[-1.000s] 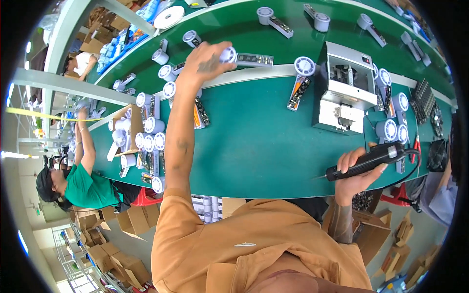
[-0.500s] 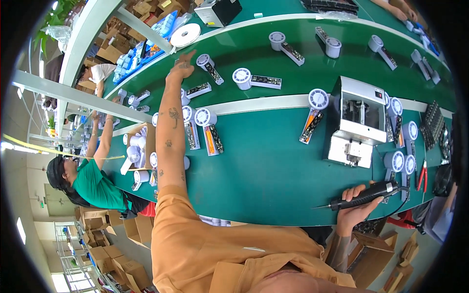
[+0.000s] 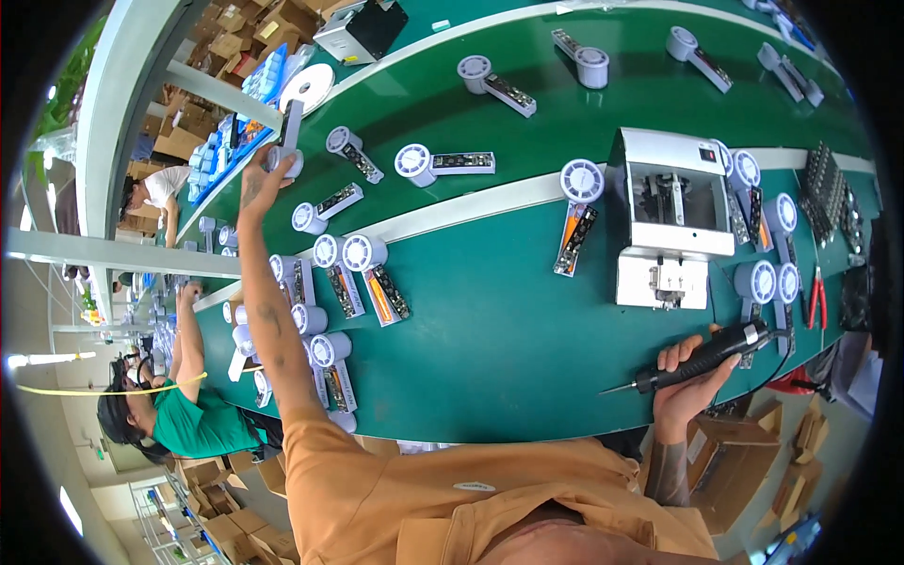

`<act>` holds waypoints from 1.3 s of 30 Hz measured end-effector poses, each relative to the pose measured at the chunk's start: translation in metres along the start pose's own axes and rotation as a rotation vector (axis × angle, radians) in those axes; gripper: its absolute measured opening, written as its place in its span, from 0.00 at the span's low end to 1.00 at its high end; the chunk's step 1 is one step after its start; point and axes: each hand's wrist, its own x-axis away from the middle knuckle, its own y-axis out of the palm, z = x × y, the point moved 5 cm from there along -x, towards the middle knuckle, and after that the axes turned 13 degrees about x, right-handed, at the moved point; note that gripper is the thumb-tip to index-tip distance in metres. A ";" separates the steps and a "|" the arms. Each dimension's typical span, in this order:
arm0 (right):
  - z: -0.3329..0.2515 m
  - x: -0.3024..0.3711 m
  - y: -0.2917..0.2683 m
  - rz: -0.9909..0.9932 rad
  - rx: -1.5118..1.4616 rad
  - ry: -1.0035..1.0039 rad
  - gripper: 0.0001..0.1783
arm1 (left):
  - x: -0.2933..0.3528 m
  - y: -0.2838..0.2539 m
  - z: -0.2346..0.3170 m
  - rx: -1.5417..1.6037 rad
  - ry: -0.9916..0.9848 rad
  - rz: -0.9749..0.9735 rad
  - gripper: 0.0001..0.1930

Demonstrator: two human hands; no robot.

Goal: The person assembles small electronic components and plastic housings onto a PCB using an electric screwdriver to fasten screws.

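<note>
My left arm stretches far across the green belt, and my left hand [image 3: 259, 185] has its fingers round the head of a white handheld fan [image 3: 292, 124], whose handle points away from me. Low over the near bench, my right hand [image 3: 689, 386] grips a black electric screwdriver [image 3: 702, 362], its thin bit pointing left and a cable trailing behind. Close to my left hand lies another fan [image 3: 345, 142] with its circuit board showing in the handle. A fan with an orange part in its handle [image 3: 382, 299] rests on the bench, right of my left forearm.
A silver machine [image 3: 670, 202] stands on the bench ahead of my right hand, with several fans beside it. Red-handled pliers [image 3: 817, 299] lie at the far right. A metal frame post [image 3: 122, 254] crosses at left. A person in green [image 3: 202, 414] works further left.
My left hand, earlier reaching with a finger extended, has moved left and taken hold of a fan. My right hand keeps its grip on the electric screwdriver. The whole view has shifted.
</note>
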 end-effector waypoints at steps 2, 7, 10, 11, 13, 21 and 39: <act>-0.003 0.000 0.000 0.029 -0.005 0.025 0.31 | 0.054 0.029 0.072 -0.066 0.114 -0.246 0.26; -0.001 0.000 0.002 0.022 -0.032 0.051 0.31 | 0.163 0.133 0.147 -0.109 0.509 -0.839 0.28; -0.002 0.000 0.000 -0.002 -0.019 0.063 0.32 | 0.190 0.186 0.143 -0.173 0.512 -1.088 0.27; -0.002 0.002 -0.002 -0.003 -0.024 0.063 0.32 | 0.193 0.201 0.143 -0.178 0.513 -1.088 0.27; -0.003 0.003 -0.002 -0.007 -0.035 0.063 0.32 | 0.198 0.224 0.141 -0.145 0.488 -1.208 0.29; -0.004 0.002 -0.007 0.026 -0.034 0.036 0.35 | 0.090 0.140 0.146 -0.090 0.596 -0.465 0.17; -0.102 -0.011 0.030 -0.251 -0.136 -0.185 0.34 | 0.101 0.074 0.143 -0.620 0.398 -0.655 0.31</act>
